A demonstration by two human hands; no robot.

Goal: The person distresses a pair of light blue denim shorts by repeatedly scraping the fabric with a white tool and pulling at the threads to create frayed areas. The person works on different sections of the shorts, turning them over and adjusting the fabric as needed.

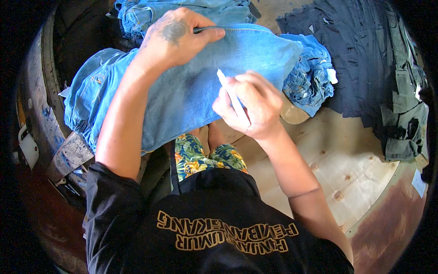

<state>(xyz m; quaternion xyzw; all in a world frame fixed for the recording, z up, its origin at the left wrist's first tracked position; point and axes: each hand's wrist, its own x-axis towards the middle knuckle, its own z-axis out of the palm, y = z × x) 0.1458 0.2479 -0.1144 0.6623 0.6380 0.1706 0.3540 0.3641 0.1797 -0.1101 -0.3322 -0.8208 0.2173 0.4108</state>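
Note:
A light blue denim garment (182,100) lies stretched across in front of me, bunched at both ends. Its stitched upper edge is pinched between the thumb and fingers of my left hand (175,39). A short dark strip shows between that thumb and forefinger; I cannot tell what it is. Over the middle of the denim, my right hand (253,102) grips a slim white pen-like stick (233,98), its tip slanting up and to the left. Whether the tip touches the cloth is unclear. Under the bunched right end, a rounded tan edge (295,113) sticks out.
More blue denim (187,13) is heaped beyond my left hand. At the far right lies a large pile of dark navy cloth (340,59), with grey-green cloth (406,91) alongside. Pale plywood (337,169) is at the lower right. A worn surface (75,153) runs along the left.

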